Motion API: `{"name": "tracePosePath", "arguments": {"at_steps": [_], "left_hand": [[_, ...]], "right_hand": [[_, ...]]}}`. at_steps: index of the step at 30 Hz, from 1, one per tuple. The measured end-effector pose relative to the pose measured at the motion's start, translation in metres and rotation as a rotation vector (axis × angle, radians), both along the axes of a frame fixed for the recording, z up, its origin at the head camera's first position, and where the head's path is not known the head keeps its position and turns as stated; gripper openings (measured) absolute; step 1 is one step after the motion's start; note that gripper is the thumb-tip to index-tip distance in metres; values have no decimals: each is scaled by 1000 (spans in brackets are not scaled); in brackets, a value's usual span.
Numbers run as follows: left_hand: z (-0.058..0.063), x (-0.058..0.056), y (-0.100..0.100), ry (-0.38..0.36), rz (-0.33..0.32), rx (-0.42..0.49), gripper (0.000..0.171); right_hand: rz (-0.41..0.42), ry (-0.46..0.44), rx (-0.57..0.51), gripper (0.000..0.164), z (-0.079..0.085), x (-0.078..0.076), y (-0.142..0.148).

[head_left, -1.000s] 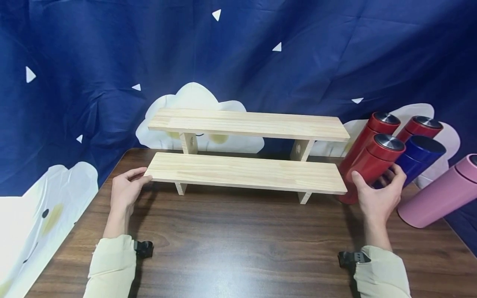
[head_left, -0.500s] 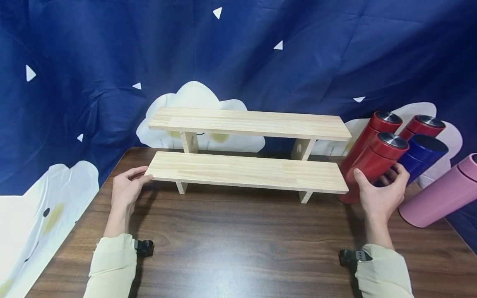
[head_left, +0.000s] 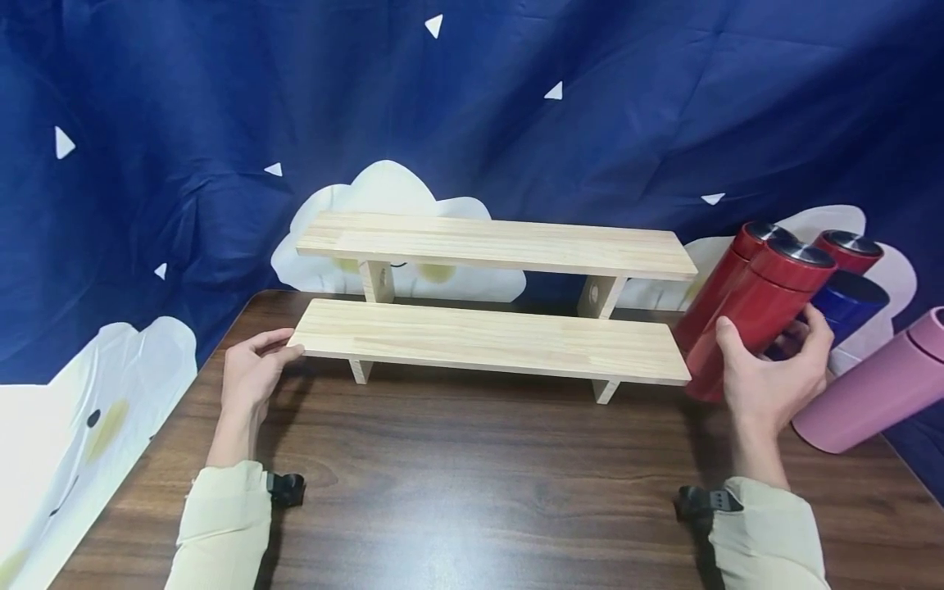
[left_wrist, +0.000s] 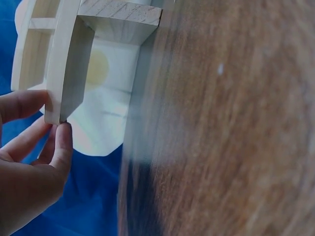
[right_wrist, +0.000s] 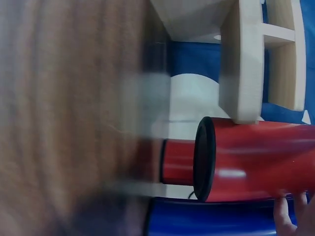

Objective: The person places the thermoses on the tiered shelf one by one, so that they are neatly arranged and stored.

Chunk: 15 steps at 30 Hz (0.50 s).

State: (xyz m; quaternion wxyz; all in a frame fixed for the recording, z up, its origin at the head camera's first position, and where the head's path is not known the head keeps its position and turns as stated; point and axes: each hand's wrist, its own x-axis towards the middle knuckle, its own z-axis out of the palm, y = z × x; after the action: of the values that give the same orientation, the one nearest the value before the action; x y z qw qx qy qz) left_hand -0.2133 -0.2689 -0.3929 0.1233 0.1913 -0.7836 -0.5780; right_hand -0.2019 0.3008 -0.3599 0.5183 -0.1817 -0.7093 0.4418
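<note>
In the head view, a two-tier pale wooden shelf (head_left: 487,340) stands on the table. My left hand (head_left: 251,373) pinches the left end of its lower board, thumb and fingers on opposite faces in the left wrist view. At the right end, my right hand (head_left: 778,389) grips a red thermos (head_left: 774,299) with a silver-topped lid. The right wrist view shows this thermos's black-rimmed base, raised off the table and close beside the board's end. Behind it stand a second red thermos (head_left: 726,274), a third red thermos (head_left: 850,249) and a blue thermos (head_left: 854,301), partly hidden.
A pink thermos (head_left: 870,389) stands right of my right hand. The brown wooden table (head_left: 472,475) extends in front of the shelf. A blue curtain (head_left: 472,106) with white cloud shapes hangs behind and to the left.
My right hand has moved right and slightly upward with the red thermos, now covering more of the blue one. The left hand stays at the shelf's end.
</note>
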Motion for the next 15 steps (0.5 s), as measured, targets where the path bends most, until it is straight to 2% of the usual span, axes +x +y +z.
{"name": "tracePosePath", "arguments": {"at_steps": [4,8,12,15], "left_hand": [[0,0,0,2,4,-6,43],[0,-1,1,1,0,1,44],[1,-1,1,3,0,6,44],[2,0,-1,4,6,3,44]], "right_hand": [[-9,36,25,69,9,-3,2],[-9,35,25,70,24,-7,4],[8,21,-19,69,43,-9,0],[51,61,-54,67,52,-12,-7]]}}
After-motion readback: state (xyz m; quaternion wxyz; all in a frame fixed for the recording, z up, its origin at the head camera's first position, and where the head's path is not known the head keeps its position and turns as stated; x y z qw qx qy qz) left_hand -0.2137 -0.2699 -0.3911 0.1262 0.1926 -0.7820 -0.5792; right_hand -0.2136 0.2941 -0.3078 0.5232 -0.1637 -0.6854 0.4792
